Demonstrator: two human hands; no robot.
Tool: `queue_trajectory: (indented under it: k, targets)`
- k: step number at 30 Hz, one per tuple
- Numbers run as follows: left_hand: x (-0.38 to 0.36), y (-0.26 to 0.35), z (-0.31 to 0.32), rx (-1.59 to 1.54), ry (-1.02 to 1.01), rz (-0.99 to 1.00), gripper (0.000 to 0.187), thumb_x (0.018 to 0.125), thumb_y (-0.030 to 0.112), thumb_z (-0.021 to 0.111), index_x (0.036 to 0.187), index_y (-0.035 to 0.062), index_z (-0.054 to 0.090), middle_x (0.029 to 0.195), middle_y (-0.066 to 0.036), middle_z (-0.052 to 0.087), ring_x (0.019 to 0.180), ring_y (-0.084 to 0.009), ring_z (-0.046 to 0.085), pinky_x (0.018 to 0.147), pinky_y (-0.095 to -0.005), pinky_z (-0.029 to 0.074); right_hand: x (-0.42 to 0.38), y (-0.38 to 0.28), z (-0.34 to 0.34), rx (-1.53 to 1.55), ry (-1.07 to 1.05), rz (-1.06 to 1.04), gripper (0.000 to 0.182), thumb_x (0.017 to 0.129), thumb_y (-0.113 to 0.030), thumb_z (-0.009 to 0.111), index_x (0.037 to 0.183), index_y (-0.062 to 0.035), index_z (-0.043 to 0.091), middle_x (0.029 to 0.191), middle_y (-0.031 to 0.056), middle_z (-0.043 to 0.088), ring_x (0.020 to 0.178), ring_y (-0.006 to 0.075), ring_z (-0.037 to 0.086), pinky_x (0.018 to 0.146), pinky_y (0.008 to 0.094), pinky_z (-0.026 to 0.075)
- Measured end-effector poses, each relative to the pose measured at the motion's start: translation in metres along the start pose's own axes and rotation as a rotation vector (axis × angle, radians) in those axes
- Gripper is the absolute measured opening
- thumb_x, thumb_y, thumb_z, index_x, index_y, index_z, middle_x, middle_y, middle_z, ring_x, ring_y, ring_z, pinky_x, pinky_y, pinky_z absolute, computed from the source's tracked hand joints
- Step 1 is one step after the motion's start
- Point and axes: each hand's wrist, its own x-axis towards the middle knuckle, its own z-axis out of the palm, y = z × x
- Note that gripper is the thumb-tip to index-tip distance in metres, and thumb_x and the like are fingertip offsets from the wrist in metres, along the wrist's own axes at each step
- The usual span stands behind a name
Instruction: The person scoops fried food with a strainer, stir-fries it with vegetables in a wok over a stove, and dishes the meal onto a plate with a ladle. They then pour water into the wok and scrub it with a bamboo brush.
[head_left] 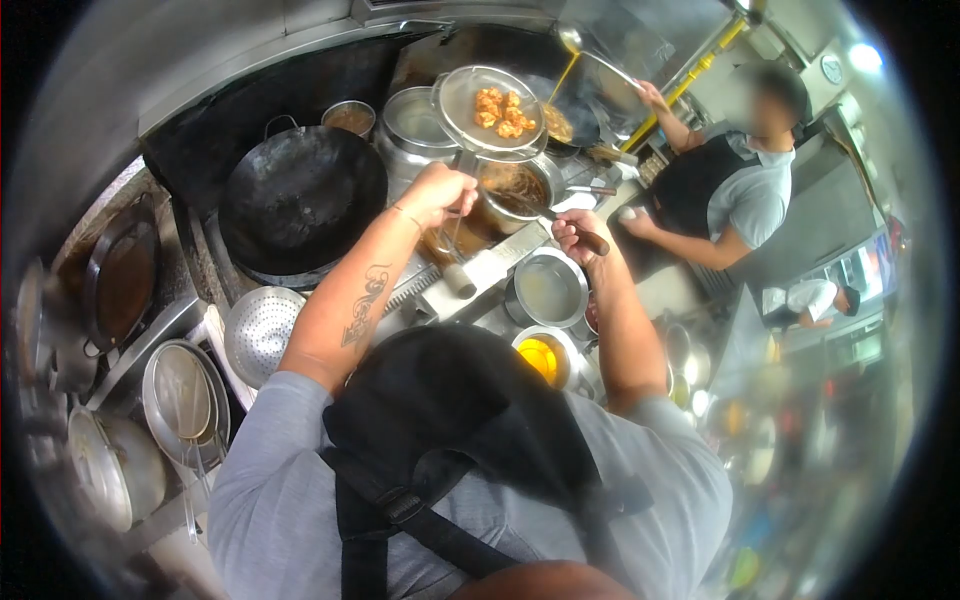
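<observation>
My left hand (pixel 440 196) is closed round the handle of a round wire-mesh strainer (pixel 462 112). In the strainer lie several golden-brown fried pieces (pixel 503 112), held up over the back of the stove. My right hand (pixel 580 238) grips the dark wooden handle (pixel 594 241) of a metal cooking tool. Its far end reaches into a pot (pixel 546 178) of dark brown contents, just below the strainer, so I cannot make out the tool's head. A light wooden handle (pixel 458 280) sticks out under my left wrist.
A black wok (pixel 300 200) sits on the left burner, with a perforated bowl (pixel 262 335) nearer me. Metal pots (pixel 548 290) stand by my right forearm, one holding yellow liquid (pixel 540 358). At right, a co-worker (pixel 735 180) pours yellow liquid from a ladle (pixel 570 40) into another wok (pixel 582 125).
</observation>
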Motion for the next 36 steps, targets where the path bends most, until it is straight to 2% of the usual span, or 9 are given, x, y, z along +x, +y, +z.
queue_trajectory:
  k: [5, 13, 15, 18, 22, 24, 27, 32, 36]
  targets:
    - [0.004, 0.000, -0.007, -0.014, 0.017, 0.011, 0.012, 0.097, 0.005, 0.059, 0.089, -0.0034, 0.061, 0.073, -0.008, 0.063, 0.056, -0.0126, 0.059, 0.047, -0.0267, 0.049, -0.009, 0.004, 0.004, -0.063, 0.021, -0.071, 0.014, 0.097, -0.010, 0.049, 0.086, -0.0040, 0.045, 0.075, 0.0039, 0.054, 0.051, 0.0062, 0.049, 0.037, 0.0178, 0.042]
    - [0.010, -0.010, -0.012, 0.033, 0.087, -0.001, 0.013, 0.096, 0.003, 0.059, 0.084, -0.0027, 0.060, 0.070, -0.009, 0.062, 0.053, -0.0135, 0.058, 0.045, -0.0274, 0.046, -0.031, 0.000, -0.009, -0.041, 0.026, -0.072, 0.012, 0.098, -0.009, 0.050, 0.089, -0.0025, 0.046, 0.076, 0.0049, 0.054, 0.052, 0.0073, 0.050, 0.037, 0.0186, 0.042]
    - [0.010, -0.016, -0.014, 0.036, 0.114, -0.024, 0.008, 0.092, -0.002, 0.058, 0.084, -0.0048, 0.061, 0.069, -0.010, 0.060, 0.056, -0.0183, 0.058, 0.050, -0.0318, 0.047, -0.039, -0.002, -0.012, -0.025, 0.018, -0.056, 0.013, 0.099, -0.009, 0.049, 0.088, -0.0013, 0.047, 0.076, 0.0063, 0.055, 0.051, 0.0085, 0.051, 0.037, 0.0195, 0.042]
    - [0.011, -0.026, -0.015, 0.047, 0.164, -0.040, 0.009, 0.091, -0.004, 0.057, 0.083, -0.0054, 0.060, 0.069, -0.010, 0.059, 0.055, -0.0189, 0.057, 0.049, -0.0328, 0.047, -0.052, -0.005, -0.013, -0.024, 0.065, -0.086, 0.013, 0.099, -0.009, 0.049, 0.088, -0.0018, 0.047, 0.076, 0.0060, 0.054, 0.051, 0.0083, 0.051, 0.037, 0.0193, 0.042]
    - [0.021, -0.050, -0.029, 0.041, 0.174, -0.016, 0.013, 0.093, 0.001, 0.060, 0.082, -0.0048, 0.061, 0.067, -0.010, 0.060, 0.051, -0.0184, 0.056, 0.050, -0.0335, 0.046, -0.067, -0.007, -0.006, -0.045, 0.069, -0.086, 0.013, 0.100, -0.009, 0.049, 0.089, -0.0025, 0.047, 0.076, 0.0056, 0.055, 0.051, 0.0070, 0.049, 0.037, 0.0185, 0.042]
    - [0.028, -0.060, -0.035, 0.097, 0.200, -0.006, 0.008, 0.090, -0.005, 0.057, 0.082, -0.0056, 0.060, 0.068, -0.011, 0.059, 0.055, -0.0203, 0.058, 0.048, -0.0347, 0.049, -0.075, -0.010, 0.000, -0.054, 0.100, -0.106, 0.013, 0.100, -0.009, 0.048, 0.089, -0.0028, 0.047, 0.076, 0.0055, 0.055, 0.052, 0.0066, 0.049, 0.037, 0.0182, 0.042]
    - [0.036, -0.072, -0.035, 0.110, 0.246, -0.008, 0.009, 0.090, -0.004, 0.058, 0.081, -0.0057, 0.060, 0.069, -0.012, 0.059, 0.055, -0.0216, 0.059, 0.048, -0.0358, 0.051, -0.087, -0.021, 0.003, -0.093, 0.102, -0.132, 0.011, 0.097, -0.007, 0.052, 0.087, -0.0025, 0.047, 0.075, 0.0049, 0.054, 0.052, 0.0075, 0.050, 0.036, 0.0184, 0.041]
    - [0.041, -0.079, -0.028, 0.114, 0.223, -0.009, 0.012, 0.091, -0.002, 0.060, 0.080, -0.0060, 0.060, 0.066, -0.010, 0.059, 0.052, -0.0191, 0.057, 0.045, -0.0337, 0.048, -0.102, -0.035, 0.021, -0.121, 0.076, -0.156, 0.011, 0.097, -0.006, 0.051, 0.087, -0.0025, 0.047, 0.075, 0.0051, 0.054, 0.051, 0.0072, 0.050, 0.036, 0.0187, 0.041]
    - [0.040, -0.073, -0.008, 0.123, 0.153, -0.063, 0.010, 0.092, -0.002, 0.059, 0.082, -0.0038, 0.058, 0.066, -0.009, 0.058, 0.052, -0.0190, 0.056, 0.045, -0.0337, 0.048, -0.108, -0.043, 0.039, -0.128, 0.101, -0.174, 0.005, 0.097, -0.005, 0.051, 0.094, -0.0038, 0.047, 0.075, 0.0053, 0.054, 0.051, 0.0071, 0.050, 0.035, 0.0187, 0.041]
